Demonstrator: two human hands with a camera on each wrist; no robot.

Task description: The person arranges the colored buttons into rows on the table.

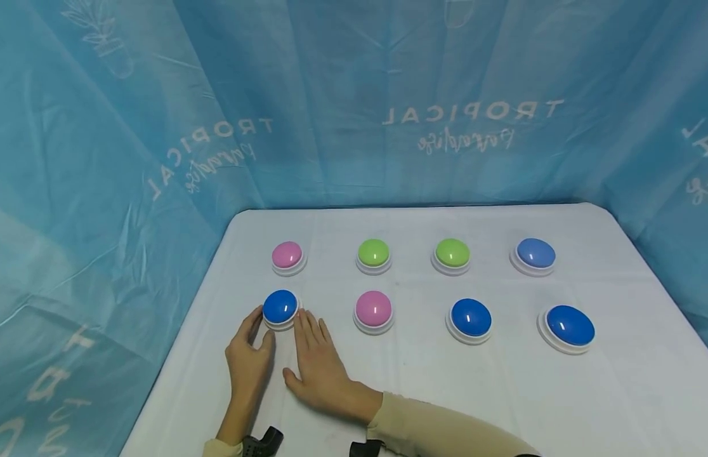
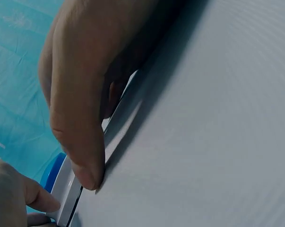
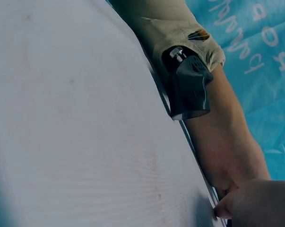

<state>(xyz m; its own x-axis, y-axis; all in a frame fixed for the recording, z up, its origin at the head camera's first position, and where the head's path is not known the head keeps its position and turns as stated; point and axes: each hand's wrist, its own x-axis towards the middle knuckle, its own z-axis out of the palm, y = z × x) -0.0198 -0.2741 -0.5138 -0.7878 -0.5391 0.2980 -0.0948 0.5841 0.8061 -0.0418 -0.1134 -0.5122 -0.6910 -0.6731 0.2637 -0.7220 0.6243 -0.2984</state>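
A blue dome button (image 1: 280, 306) on a round white base sits at the front left of the white table. My left hand (image 1: 250, 365) is at its left side, fingertips against the base, thumb spread apart in front. Flat on the right side, my right hand (image 1: 322, 374) has straight fingers whose tips touch the base. The left wrist view shows the left hand (image 2: 83, 104) bent down beside the white base (image 2: 66, 184), with part of the right hand (image 2: 14, 196) at the lower left. At the right wrist view's lower right, the right hand (image 3: 258, 203) is only partly seen.
Nearby stand a pink button (image 1: 373, 308) and, behind, another pink button (image 1: 287, 255). Two green buttons (image 1: 373, 252) and several blue buttons (image 1: 471, 317) fill the rows rightward. Blue printed curtains (image 1: 342, 76) surround the white table (image 1: 445, 393). Black wrist devices (image 3: 189, 87) are strapped on.
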